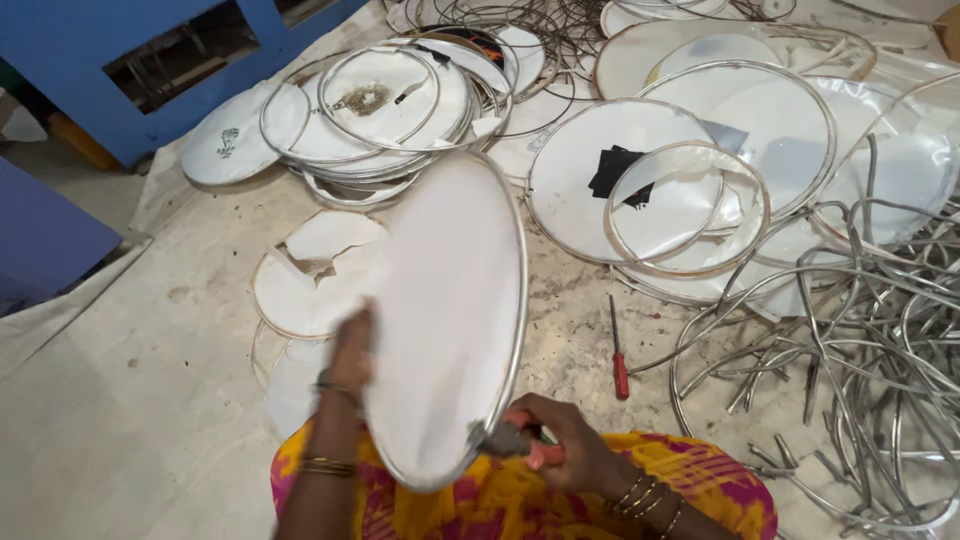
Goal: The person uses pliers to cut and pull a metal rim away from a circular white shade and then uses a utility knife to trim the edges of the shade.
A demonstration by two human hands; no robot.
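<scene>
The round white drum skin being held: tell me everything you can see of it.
The drum skin is a large round sheet of white, smooth film, seemingly plastic, set in a thin silvery metal hoop. It is held up tilted, so it looks oval, above the person's lap. The left hand steadies its left edge, partly blurred. The right hand presses orange-handled pliers against the hoop at the lower right rim. The surface looks whole, with faint grey smudges near the bottom.

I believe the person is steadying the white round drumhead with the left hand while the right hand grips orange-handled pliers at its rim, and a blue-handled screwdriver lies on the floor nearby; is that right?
Nearly: the screwdriver has a red handle, not blue, as the head view shows. The left hand does steady the white drumhead, and the right hand grips orange-handled pliers at its rim.
</scene>
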